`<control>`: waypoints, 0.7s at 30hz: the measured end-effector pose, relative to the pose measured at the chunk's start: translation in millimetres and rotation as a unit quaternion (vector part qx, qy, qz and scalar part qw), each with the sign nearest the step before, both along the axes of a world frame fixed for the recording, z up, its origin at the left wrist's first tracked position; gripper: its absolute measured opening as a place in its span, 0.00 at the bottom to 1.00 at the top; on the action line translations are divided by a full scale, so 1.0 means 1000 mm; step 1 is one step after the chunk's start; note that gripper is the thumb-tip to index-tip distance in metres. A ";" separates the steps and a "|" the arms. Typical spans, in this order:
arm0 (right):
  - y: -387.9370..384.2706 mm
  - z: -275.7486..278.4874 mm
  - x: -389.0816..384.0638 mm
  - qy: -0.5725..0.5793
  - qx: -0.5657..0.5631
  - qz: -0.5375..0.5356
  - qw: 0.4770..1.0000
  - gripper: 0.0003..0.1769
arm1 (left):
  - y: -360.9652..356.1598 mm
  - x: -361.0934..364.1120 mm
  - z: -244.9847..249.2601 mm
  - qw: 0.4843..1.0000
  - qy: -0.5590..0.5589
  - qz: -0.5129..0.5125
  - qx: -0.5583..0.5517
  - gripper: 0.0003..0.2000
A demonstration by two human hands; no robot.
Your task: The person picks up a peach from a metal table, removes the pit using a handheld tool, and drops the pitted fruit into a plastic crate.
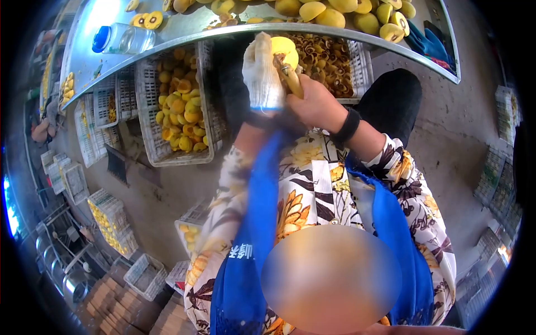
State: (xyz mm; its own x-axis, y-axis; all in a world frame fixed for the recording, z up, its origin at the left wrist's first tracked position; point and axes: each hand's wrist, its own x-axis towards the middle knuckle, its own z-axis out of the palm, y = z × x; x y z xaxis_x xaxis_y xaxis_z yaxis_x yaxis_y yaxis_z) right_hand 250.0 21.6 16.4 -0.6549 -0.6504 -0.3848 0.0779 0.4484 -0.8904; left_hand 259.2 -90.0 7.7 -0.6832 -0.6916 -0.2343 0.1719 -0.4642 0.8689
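My left hand (259,75), in a white knitted glove, is closed around a yellow peach half (286,49) just below the table edge. Bare and with a dark band at the wrist, my right hand (318,106) grips the wooden handle of a pitting tool (292,81). The tool's tip meets the peach, where brown pit material shows; the exact contact is partly hidden. Beneath the hands, a white crate (364,67) contains brown pits and scraps (322,58). Left of them, another crate (146,111) holds pitted yellow peach halves (183,117).
On the metal table (192,30) lie cut peaches (329,17), a clear bottle (131,39) with a blue cap, and blue gloves (425,44) at the right. More crates (100,131) stand at the left. Stacked crates (494,173) line the right side.
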 end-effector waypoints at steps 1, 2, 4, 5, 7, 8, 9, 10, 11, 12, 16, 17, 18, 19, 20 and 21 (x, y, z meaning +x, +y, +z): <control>-0.001 0.004 0.001 -0.041 0.001 0.000 0.999 0.08 | -0.005 0.000 -0.001 0.999 -0.002 -0.028 0.034 0.18; -0.001 0.005 0.002 -0.074 0.002 0.005 0.997 0.08 | -0.010 0.002 -0.001 0.996 -0.003 -0.056 0.069 0.19; -0.001 0.007 0.001 -0.138 0.003 0.014 0.990 0.08 | -0.017 0.000 -0.010 0.980 0.015 -0.103 0.168 0.18; -0.001 0.009 0.001 -0.151 -0.001 0.012 0.988 0.08 | -0.019 -0.001 -0.012 0.968 0.024 -0.127 0.215 0.18; -0.002 0.014 0.001 -0.178 -0.009 0.005 0.984 0.08 | -0.019 -0.002 -0.011 0.983 0.017 -0.112 0.141 0.17; -0.002 0.015 0.000 -0.209 -0.022 0.001 0.978 0.08 | -0.018 -0.003 -0.010 0.989 0.013 -0.105 0.104 0.16; 0.000 0.015 0.000 -0.241 -0.034 -0.003 0.970 0.08 | -0.017 -0.002 -0.007 0.993 -0.006 -0.111 0.051 0.16; 0.000 0.015 0.000 -0.274 -0.046 -0.005 0.961 0.08 | -0.016 -0.001 -0.002 0.993 -0.025 -0.115 -0.002 0.16; 0.002 0.014 -0.001 -0.302 -0.055 0.000 0.952 0.08 | -0.017 -0.001 0.001 0.990 -0.043 -0.117 -0.057 0.15; 0.004 0.011 -0.003 -0.330 -0.064 0.008 0.942 0.08 | -0.019 -0.001 0.000 0.989 -0.022 -0.149 -0.004 0.16; 0.006 0.007 -0.005 -0.384 -0.119 0.047 0.914 0.08 | -0.021 0.000 -0.007 0.966 0.020 -0.212 0.144 0.18; 0.006 0.012 -0.006 -0.453 -0.164 0.034 0.876 0.09 | -0.021 -0.001 -0.010 0.970 0.021 -0.196 0.145 0.18; 0.006 0.012 -0.008 -0.468 -0.202 0.043 0.859 0.08 | -0.023 -0.002 -0.011 0.973 0.022 -0.179 0.147 0.18; 0.008 0.010 -0.009 -0.484 -0.240 0.051 0.840 0.08 | -0.026 0.000 -0.011 0.993 0.013 -0.098 0.063 0.20; 0.010 0.008 -0.010 -0.500 -0.277 0.059 0.818 0.08 | -0.041 0.000 -0.014 0.987 0.012 -0.051 0.153 0.23; 0.013 0.005 -0.010 -0.512 -0.325 0.064 0.793 0.08 | -0.057 0.000 -0.017 0.971 0.015 0.005 0.238 0.27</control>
State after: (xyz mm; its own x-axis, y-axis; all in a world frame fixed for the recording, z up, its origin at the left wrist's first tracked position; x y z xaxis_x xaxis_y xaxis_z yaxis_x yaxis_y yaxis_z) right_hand 239.6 34.4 21.7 -0.1290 -0.9649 -0.2287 0.8999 -0.0170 -0.4358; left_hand 259.2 -147.0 -9.0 -0.6882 -0.5169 -0.5091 0.2007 -0.8100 0.5511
